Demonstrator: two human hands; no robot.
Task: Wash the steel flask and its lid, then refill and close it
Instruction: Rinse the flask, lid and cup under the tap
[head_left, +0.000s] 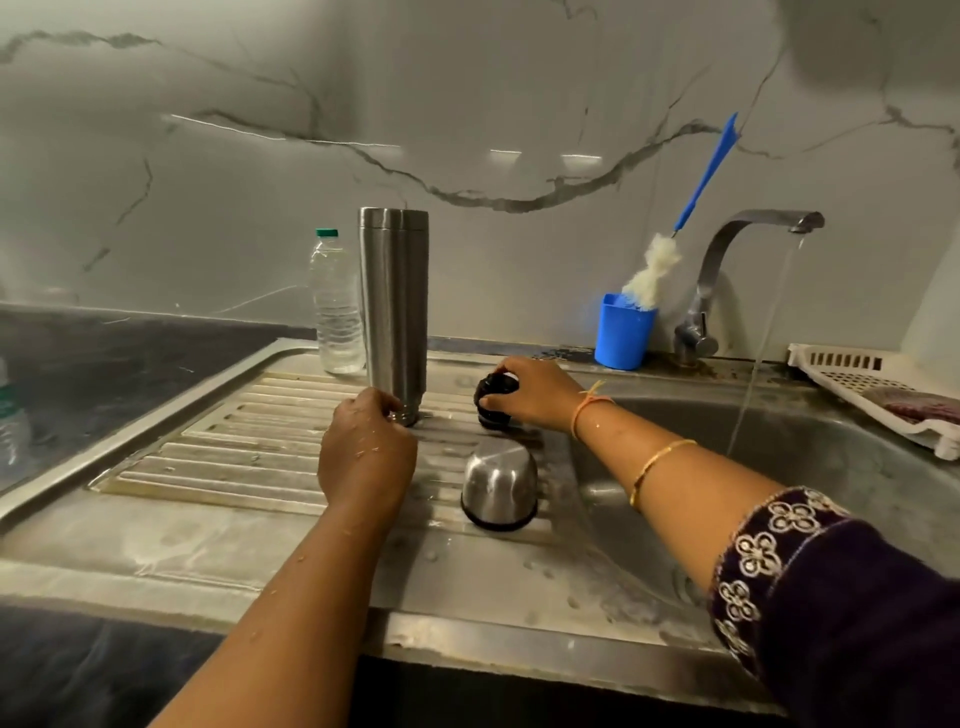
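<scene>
Steel flask (393, 306) upright near back edge of drainboard (234, 441), long axis vertical (mouth apparently down). Left hand (366, 457) nearer, pinching its lower end. Right hand (535, 392) just beside, gripping black stopper (493, 410).

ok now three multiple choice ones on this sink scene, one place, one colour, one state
1. Where does the tall steel flask stand? A) in the sink basin B) on the ribbed steel drainboard C) in a rack
2. What colour is the plastic cup holding the white bottle brush? A) red B) blue C) green
3. The curved steel tap is: A) shut off B) running C) covered
Answers: 1 B, its narrow end rests on the ridges, gripped by the left hand; 2 B, plainly blue; 3 B, a water stream falls from its spout.
</scene>
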